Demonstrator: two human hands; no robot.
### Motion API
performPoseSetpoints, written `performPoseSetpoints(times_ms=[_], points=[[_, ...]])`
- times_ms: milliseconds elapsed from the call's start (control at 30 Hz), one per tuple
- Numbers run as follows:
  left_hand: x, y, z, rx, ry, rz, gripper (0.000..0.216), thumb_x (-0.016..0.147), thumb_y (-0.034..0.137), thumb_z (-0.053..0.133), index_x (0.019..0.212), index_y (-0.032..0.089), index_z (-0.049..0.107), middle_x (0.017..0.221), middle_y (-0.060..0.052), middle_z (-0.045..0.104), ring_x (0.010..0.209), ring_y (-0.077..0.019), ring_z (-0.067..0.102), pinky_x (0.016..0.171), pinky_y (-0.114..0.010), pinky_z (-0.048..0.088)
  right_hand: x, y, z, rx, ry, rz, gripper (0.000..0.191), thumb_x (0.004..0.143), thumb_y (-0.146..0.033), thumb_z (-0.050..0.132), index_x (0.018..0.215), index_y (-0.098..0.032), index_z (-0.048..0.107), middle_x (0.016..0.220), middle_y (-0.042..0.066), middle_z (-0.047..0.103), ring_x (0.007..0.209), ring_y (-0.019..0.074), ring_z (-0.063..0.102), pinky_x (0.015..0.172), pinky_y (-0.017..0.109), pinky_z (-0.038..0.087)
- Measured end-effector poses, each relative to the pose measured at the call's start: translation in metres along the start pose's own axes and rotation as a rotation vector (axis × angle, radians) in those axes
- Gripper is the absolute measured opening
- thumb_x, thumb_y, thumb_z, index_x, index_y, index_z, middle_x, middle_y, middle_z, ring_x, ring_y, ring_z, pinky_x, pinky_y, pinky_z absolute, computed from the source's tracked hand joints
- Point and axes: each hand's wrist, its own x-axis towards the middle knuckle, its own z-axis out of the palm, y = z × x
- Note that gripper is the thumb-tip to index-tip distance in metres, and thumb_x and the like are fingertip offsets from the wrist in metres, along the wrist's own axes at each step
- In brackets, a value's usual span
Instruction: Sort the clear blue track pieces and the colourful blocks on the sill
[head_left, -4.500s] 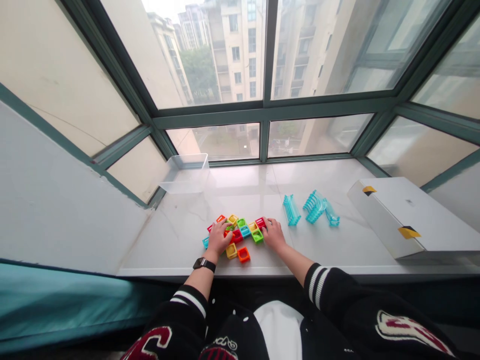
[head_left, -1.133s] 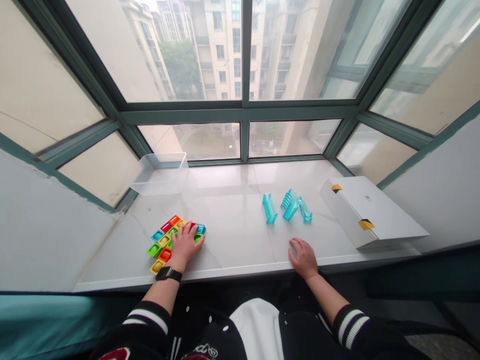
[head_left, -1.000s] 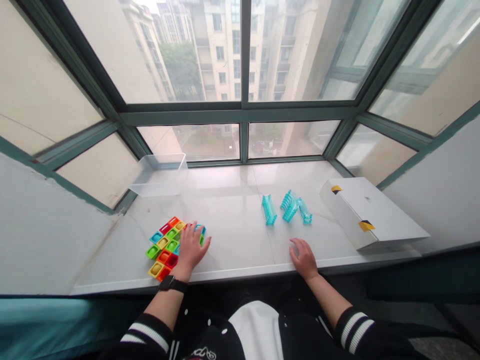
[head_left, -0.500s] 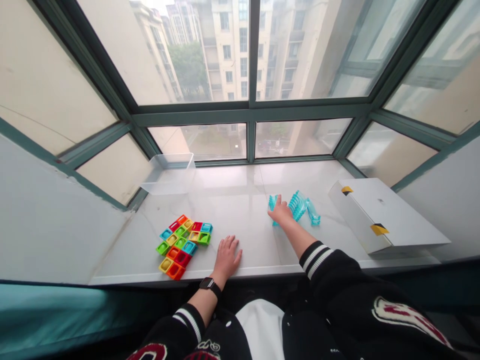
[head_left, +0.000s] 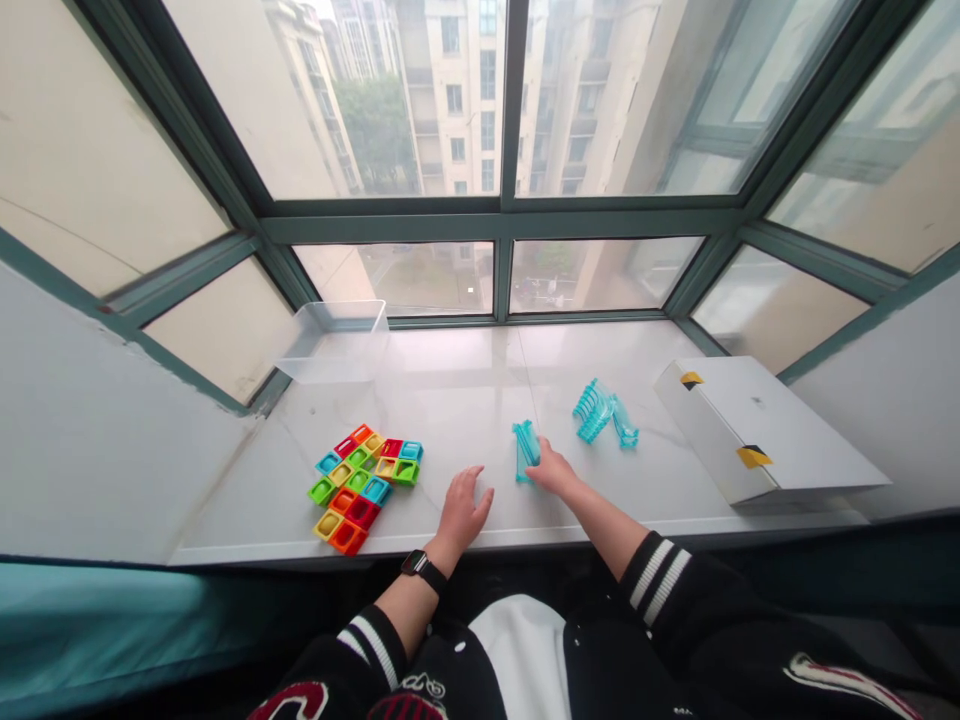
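Right hand (head_left: 553, 470) grips a teal ribbed piece (head_left: 524, 447) on the worktop (head_left: 465, 400), fingers hiding its near end. Left hand (head_left: 463, 508) lies flat, fingers spread, holding nothing. More teal pieces (head_left: 602, 415) blur together beyond.

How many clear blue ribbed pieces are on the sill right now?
3: one blue piece in the right hand, two more lying touching near the white box. None appear hidden.
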Motion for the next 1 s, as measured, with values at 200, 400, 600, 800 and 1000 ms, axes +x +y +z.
performPoseSetpoints(times_ms=[200,400,600,800,1000], points=[[0.021,0.02,0.026,-0.221,-0.072,-0.324,0.056,0.104,0.045,0.045,0.151,0.014,0.046,0.144,-0.02,0.062,0.123,-0.0256,0.067,0.109,-0.041,0.05,-0.051,-0.012,0.043,0.242,-0.113,-0.084,0.08,0.079,-0.032,0.078,0.151,-0.024,0.045,0.103,0.005,0.076,0.094,0.0258,0.074,0.081,0.034,0.055],[0.031,0.022,0.017,-0.023,-0.167,-0.331,0.069,0.095,0.037,0.061,0.157,0.014,0.04,0.12,-0.013,0.073,0.107,-0.0239,0.071,0.096,-0.034,0.051,-0.049,0.002,0.029,0.387,-0.002,0.031,0.051,0.089,-0.04,0.072,0.133,-0.023,0.053,0.113,0.007,0.075,0.091,0.0215,0.075,0.076,0.031,0.057],[0.027,0.03,0.011,0.095,-0.229,-0.33,0.07,0.09,0.021,0.058,0.158,0.013,0.039,0.092,-0.007,0.075,0.092,-0.0246,0.071,0.081,-0.031,0.049,-0.046,0.005,0.016,0.199,0.035,0.081,0.035,0.09,-0.043,0.067,0.116,-0.021,0.057,0.107,0.009,0.075,0.097,0.0243,0.073,0.079,0.031,0.053],[0.019,0.03,0.002,0.115,-0.232,-0.323,0.069,0.09,0.021,0.057,0.157,0.012,0.041,0.091,-0.007,0.074,0.091,-0.0259,0.071,0.084,-0.034,0.051,-0.054,0.005,0.005,0.127,0.042,0.072,0.027,0.091,-0.043,0.067,0.105,-0.023,0.057,0.098,0.007,0.074,0.095,0.0251,0.071,0.076,0.031,0.049],[0.026,0.06,0.002,-0.16,-0.047,-0.162,0.058,0.095,0.055,0.063,0.139,0.017,0.061,0.124,-0.016,0.069,0.117,-0.0299,0.066,0.106,-0.045,0.051,-0.077,-0.011,0.0,0.211,0.096,-0.096,0.026,0.093,-0.042,0.066,0.11,-0.024,0.058,0.097,0.005,0.075,0.09,0.0249,0.071,0.077,0.032,0.049]])
